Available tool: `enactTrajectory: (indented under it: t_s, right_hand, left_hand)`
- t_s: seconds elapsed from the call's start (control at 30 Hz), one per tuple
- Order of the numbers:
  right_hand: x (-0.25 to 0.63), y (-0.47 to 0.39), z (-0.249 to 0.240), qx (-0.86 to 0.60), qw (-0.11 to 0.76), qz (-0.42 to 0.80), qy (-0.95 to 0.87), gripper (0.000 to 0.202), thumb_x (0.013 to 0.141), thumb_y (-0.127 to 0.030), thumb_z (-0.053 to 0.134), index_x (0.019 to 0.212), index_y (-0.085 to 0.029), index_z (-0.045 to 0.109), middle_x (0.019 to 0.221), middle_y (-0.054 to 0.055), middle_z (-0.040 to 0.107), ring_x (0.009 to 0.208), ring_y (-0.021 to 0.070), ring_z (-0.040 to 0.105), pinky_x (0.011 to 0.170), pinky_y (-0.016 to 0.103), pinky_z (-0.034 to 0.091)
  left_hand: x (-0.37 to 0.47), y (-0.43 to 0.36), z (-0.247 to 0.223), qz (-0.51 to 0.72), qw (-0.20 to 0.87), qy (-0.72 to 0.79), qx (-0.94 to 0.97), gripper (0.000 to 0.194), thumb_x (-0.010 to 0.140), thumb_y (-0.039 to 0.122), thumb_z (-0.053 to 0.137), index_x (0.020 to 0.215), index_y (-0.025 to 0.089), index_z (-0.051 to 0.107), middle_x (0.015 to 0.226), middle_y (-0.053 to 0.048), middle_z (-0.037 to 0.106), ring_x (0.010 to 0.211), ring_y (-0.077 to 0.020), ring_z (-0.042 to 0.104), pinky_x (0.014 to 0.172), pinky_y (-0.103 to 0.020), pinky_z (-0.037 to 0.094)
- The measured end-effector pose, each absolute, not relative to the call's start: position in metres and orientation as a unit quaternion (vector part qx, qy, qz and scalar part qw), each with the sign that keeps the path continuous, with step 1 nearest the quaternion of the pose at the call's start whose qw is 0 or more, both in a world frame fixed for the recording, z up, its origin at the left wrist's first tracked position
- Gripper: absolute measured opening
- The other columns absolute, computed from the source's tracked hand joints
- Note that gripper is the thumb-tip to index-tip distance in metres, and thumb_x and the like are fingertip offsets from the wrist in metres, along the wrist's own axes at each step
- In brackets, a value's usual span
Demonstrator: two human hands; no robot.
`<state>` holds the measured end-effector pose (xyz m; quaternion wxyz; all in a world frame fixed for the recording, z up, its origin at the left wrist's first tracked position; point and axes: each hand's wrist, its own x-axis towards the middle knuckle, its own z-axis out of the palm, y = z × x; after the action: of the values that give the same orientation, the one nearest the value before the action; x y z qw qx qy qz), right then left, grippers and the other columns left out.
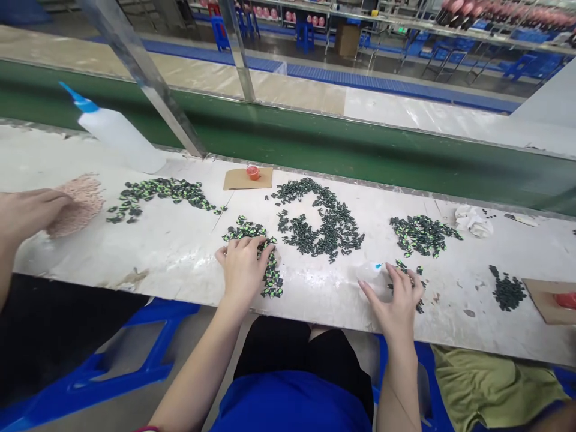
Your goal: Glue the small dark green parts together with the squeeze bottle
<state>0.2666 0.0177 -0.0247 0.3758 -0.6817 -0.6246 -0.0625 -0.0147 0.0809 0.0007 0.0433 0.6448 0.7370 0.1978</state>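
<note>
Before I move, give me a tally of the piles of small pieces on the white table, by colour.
Pink pile: 1
Black-and-green piles: 4, one partly hidden by the left hand, another by the right hand
Plain dark piles: 2
Total: 7 piles

one head-worn view, facing forward and down, from close above the worktable (pixel 180 252)
</note>
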Motion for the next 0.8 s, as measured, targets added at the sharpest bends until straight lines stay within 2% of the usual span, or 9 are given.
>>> enactTrajectory:
  t_s: [0.17,0.27,0.33,0.4,0.5,0.6,0.7,0.8]
  right_hand:
    - [0.252,0.027,-0.03,-0.682,0.384,0.016,-0.622,0.033,0.084,-0.049,0.057,0.098,-0.02,0.058,0.111,0.014,0.063,0.129,0.0349,0.034,0.101,0.058,0.032]
    - [0.248,0.022,-0.025,-0.673,0.423,0.122,-0.594,0.029,0.081,-0.042,0.062,0.098,-0.021,0.052,0.115,0.012,0.064,0.127,0.0306,0.043,0.1,0.053,0.037]
    - [0.246,0.015,-0.02,-0.662,0.464,0.203,-0.553,0.029,0.078,-0.039,0.066,0.094,-0.022,0.049,0.107,0.011,0.068,0.112,0.0274,0.058,0.092,0.046,0.045]
    - [0.245,0.009,-0.018,-0.65,0.497,0.261,-0.513,0.028,0.075,-0.038,0.069,0.088,-0.022,0.049,0.09,0.007,0.071,0.088,0.0236,0.066,0.077,0.039,0.051]
    - [0.247,0.004,-0.018,-0.635,0.517,0.286,-0.497,0.027,0.07,-0.035,0.073,0.082,-0.02,0.055,0.074,0.002,0.068,0.065,0.019,0.064,0.059,0.03,0.049]
    - [0.25,0.003,-0.023,-0.618,0.554,0.289,-0.476,0.026,0.067,-0.035,0.075,0.082,-0.019,0.062,0.073,0.003,0.067,0.063,0.0185,0.062,0.056,0.029,0.047]
    - [0.246,0.002,-0.027,-0.595,0.606,0.315,-0.425,0.025,0.071,-0.039,0.07,0.081,-0.018,0.063,0.069,0.002,0.064,0.057,0.0162,0.057,0.05,0.027,0.043]
    - [0.235,0.003,-0.026,-0.595,0.607,0.341,-0.402,0.022,0.077,-0.04,0.063,0.08,-0.018,0.06,0.064,-0.001,0.057,0.051,0.013,0.05,0.047,0.026,0.04]
  left_hand:
    - [-0.019,0.084,0.004,0.175,0.06,0.732,0.655,0.019,0.088,0.021,0.05,0.089,0.022,0.069,0.096,-0.009,0.071,0.094,-0.0285,0.055,0.079,-0.043,0.031]
    - [-0.016,0.08,0.008,0.226,0.103,0.699,0.671,0.017,0.086,0.022,0.053,0.081,0.024,0.069,0.095,-0.006,0.073,0.096,-0.0274,0.056,0.082,-0.043,0.031]
    - [-0.008,0.075,0.008,0.266,0.162,0.659,0.685,0.012,0.083,0.025,0.058,0.076,0.026,0.069,0.091,-0.002,0.074,0.095,-0.0261,0.059,0.085,-0.043,0.031]
    - [0.006,0.069,0.004,0.281,0.233,0.619,0.695,0.01,0.08,0.029,0.063,0.072,0.027,0.069,0.086,0.0,0.074,0.09,-0.0243,0.061,0.088,-0.044,0.031]
    - [0.03,0.06,-0.006,0.271,0.306,0.582,0.703,0.013,0.078,0.032,0.067,0.066,0.026,0.067,0.08,0.002,0.074,0.087,-0.0228,0.062,0.089,-0.045,0.03]
    - [0.045,0.053,-0.014,0.266,0.3,0.576,0.712,0.015,0.074,0.029,0.073,0.063,0.025,0.065,0.08,0.001,0.074,0.096,-0.0253,0.06,0.088,-0.046,0.029]
    - [0.046,0.049,-0.015,0.264,0.289,0.579,0.715,0.014,0.068,0.026,0.079,0.068,0.025,0.065,0.091,-0.001,0.074,0.106,-0.0282,0.056,0.089,-0.046,0.028]
    - [0.041,0.047,-0.014,0.245,0.324,0.558,0.723,0.015,0.07,0.023,0.078,0.075,0.025,0.064,0.097,0.0,0.074,0.112,-0.0283,0.055,0.092,-0.046,0.029]
